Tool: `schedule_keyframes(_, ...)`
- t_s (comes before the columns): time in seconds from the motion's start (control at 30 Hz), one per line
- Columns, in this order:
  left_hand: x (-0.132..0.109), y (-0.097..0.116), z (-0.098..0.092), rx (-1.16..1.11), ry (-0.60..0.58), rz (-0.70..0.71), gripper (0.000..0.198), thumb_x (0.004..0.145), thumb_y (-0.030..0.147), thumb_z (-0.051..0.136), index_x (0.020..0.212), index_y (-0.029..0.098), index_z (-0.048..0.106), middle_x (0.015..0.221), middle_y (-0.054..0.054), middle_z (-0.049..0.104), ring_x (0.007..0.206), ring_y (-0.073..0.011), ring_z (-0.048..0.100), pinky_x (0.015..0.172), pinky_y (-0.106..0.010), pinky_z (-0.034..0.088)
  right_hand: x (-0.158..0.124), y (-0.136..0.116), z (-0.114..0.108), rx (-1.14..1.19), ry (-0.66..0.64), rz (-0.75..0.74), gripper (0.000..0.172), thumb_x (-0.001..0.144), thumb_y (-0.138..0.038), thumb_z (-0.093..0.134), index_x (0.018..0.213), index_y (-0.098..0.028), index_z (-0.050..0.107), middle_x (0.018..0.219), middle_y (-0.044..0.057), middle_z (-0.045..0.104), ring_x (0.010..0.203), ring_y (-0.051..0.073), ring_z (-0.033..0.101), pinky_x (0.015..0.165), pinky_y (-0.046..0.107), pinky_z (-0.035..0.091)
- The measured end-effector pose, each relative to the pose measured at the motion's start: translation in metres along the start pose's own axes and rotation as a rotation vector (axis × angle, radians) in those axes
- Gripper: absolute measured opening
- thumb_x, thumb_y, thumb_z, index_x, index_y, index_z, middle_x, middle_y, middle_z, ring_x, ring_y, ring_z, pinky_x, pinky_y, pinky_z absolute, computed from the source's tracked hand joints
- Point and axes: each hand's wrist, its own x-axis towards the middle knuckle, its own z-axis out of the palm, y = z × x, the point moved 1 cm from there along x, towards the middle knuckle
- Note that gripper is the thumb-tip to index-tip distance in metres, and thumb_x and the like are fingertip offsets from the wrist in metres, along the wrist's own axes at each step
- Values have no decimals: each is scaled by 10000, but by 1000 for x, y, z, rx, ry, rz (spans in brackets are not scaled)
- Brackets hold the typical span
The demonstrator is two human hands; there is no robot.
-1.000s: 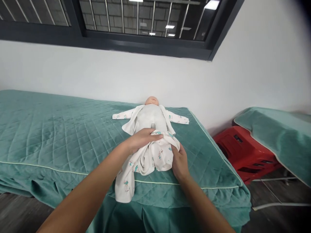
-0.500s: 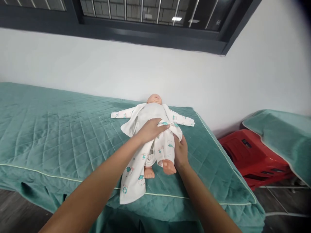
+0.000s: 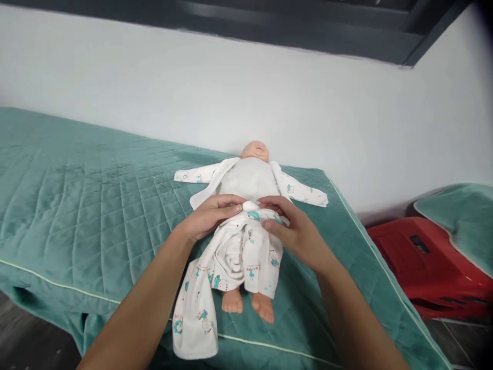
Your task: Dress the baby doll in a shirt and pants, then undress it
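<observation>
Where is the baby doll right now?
In the head view, the doll lies on its back mid-picture, toward the right end of the green bed, its head near the white wall. The left hand and right hand are at its waist.

Printed cloth (image 3: 264,249) hides legs of doll (image 3: 250,177); window frame (image 3: 215,20) cut off at top.

Text — none legible | trousers (image 3: 259,246) — printed marks (image 3: 252,269) too small to read
</observation>
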Motion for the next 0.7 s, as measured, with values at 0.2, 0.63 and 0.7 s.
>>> schedule_keyframes(0.2,1,-10,-4,-68,-29,28,254,730,320,794,907,151,728,848,-33,701,755,-139,621,709,-238,455,47,-18,2,-117,-473,95,281,772,-459,733,720,-194,653,640,-22,544,576,110,449,486,243,292)
schedule_keyframes(0.63,-4,0,2,180,-353,-54,301,696,278,815,863,154,597,813,7,572,737,-112,524,658,-216,416,44,31,7,717,-279,213,315,770,-393,760,705,-195,524,577,-51,531,450,75,413,447,202,290)
schedule_keyframes(0.7,-5,-3,1,168,-308,-56,289,716,297,796,823,154,569,783,17,546,716,-107,513,653,-219,416,44,31,10,712,-282,213,308,767,-407,761,734,-195,540,594,-48,542,466,80,431,455,202,302)
